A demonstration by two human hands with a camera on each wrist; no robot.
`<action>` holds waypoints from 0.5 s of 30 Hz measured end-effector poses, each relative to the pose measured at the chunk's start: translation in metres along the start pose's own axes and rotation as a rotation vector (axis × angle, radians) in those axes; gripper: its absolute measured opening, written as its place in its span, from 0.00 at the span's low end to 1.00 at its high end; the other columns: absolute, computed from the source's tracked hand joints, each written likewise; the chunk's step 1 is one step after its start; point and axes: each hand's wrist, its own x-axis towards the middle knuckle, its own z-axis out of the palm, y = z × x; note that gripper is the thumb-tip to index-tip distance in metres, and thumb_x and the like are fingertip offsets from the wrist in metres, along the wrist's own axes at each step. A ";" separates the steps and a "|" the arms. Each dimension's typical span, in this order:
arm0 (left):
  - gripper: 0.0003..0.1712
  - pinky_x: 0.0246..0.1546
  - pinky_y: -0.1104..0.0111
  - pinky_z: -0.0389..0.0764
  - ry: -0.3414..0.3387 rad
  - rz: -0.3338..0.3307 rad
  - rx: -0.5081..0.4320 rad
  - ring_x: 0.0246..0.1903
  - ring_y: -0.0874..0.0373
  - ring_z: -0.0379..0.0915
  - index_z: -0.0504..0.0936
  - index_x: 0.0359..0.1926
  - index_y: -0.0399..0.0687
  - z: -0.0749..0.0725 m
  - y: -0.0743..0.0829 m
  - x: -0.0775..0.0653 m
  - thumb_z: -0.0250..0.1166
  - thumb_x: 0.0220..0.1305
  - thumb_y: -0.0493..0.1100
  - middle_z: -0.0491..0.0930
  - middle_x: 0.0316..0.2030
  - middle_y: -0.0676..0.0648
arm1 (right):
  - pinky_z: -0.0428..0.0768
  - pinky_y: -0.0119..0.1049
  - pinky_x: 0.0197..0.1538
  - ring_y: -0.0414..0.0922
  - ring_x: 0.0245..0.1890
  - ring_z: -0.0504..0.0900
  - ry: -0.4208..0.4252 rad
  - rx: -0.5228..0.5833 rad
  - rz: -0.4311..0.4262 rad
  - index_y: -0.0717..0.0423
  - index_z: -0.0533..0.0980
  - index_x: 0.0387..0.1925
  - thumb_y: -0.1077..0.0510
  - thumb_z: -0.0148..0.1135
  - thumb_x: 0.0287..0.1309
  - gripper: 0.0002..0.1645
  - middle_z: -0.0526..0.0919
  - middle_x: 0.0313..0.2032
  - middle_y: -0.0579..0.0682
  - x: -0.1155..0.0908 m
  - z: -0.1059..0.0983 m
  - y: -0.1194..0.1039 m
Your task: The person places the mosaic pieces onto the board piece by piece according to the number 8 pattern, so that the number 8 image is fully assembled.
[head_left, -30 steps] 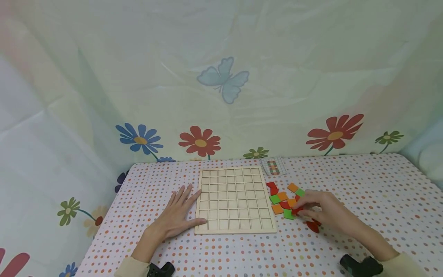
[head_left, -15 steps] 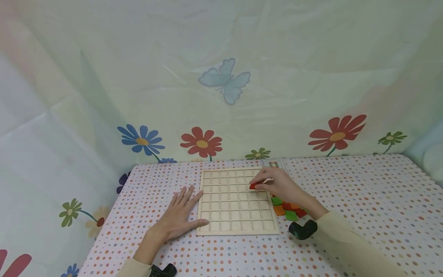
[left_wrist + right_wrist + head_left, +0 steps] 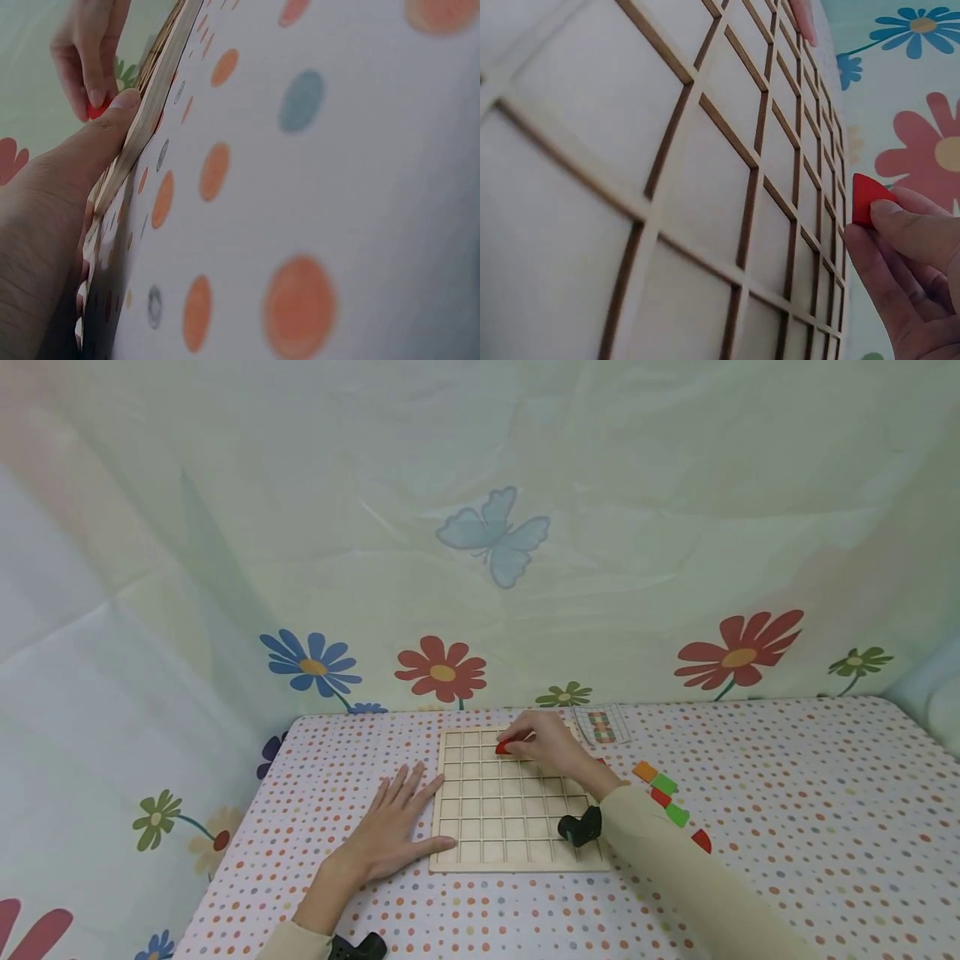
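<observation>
A wooden grid board with square cells lies on the table. My left hand rests at its left edge, fingers spread and thumb over the rim; in the left wrist view the thumb touches the board's edge. Between thumb and fingers my right hand pinches a red quarter-round tile, held just over the upper part of the board. In the head view that red tile is partly covered by the fingers.
Right of the board lie loose tiles: an orange tile, a green tile and a red tile; my right sleeve hides others. A printed pattern sheet lies behind. A floral cloth hangs at the table's far edge.
My right hand has picked up a red tile from the loose ones and carried it left and away from me, over the board's upper rows. The left hand has stayed on the board's edge.
</observation>
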 end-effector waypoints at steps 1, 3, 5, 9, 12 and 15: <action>0.56 0.81 0.45 0.38 -0.001 -0.002 0.001 0.83 0.44 0.30 0.53 0.84 0.60 0.000 0.000 0.000 0.56 0.65 0.79 0.42 0.84 0.43 | 0.87 0.39 0.44 0.51 0.40 0.85 -0.003 0.001 0.009 0.67 0.88 0.43 0.71 0.70 0.63 0.08 0.86 0.38 0.54 0.003 0.003 0.001; 0.56 0.81 0.45 0.38 -0.003 -0.002 0.001 0.83 0.44 0.30 0.53 0.84 0.60 0.000 0.000 0.000 0.56 0.65 0.79 0.42 0.84 0.43 | 0.87 0.41 0.45 0.51 0.41 0.85 -0.009 -0.005 0.015 0.67 0.88 0.43 0.71 0.69 0.63 0.08 0.87 0.38 0.55 0.006 0.007 0.002; 0.56 0.81 0.44 0.38 -0.005 0.003 -0.001 0.83 0.44 0.30 0.52 0.85 0.60 -0.001 0.001 0.001 0.56 0.66 0.79 0.42 0.84 0.43 | 0.87 0.41 0.45 0.52 0.41 0.85 -0.017 -0.016 0.016 0.66 0.89 0.43 0.72 0.69 0.63 0.08 0.87 0.38 0.55 0.009 0.012 0.003; 0.55 0.81 0.44 0.38 -0.009 0.009 -0.001 0.83 0.44 0.30 0.52 0.85 0.60 -0.002 0.001 0.001 0.56 0.66 0.78 0.42 0.84 0.44 | 0.87 0.41 0.43 0.52 0.39 0.86 -0.015 -0.034 0.022 0.65 0.89 0.42 0.72 0.69 0.63 0.08 0.88 0.38 0.55 0.011 0.017 0.003; 0.55 0.81 0.45 0.38 -0.013 0.004 -0.001 0.83 0.44 0.30 0.52 0.85 0.60 -0.002 0.001 0.000 0.56 0.66 0.78 0.42 0.84 0.44 | 0.86 0.41 0.44 0.51 0.40 0.86 -0.008 -0.043 0.031 0.65 0.89 0.41 0.71 0.70 0.62 0.08 0.88 0.38 0.55 0.013 0.020 0.002; 0.56 0.81 0.45 0.38 -0.012 -0.002 0.002 0.83 0.44 0.30 0.53 0.85 0.59 -0.002 0.000 0.000 0.56 0.66 0.78 0.42 0.84 0.44 | 0.86 0.42 0.45 0.51 0.40 0.85 -0.017 -0.040 0.040 0.65 0.89 0.41 0.71 0.70 0.63 0.07 0.88 0.38 0.55 0.016 0.022 0.000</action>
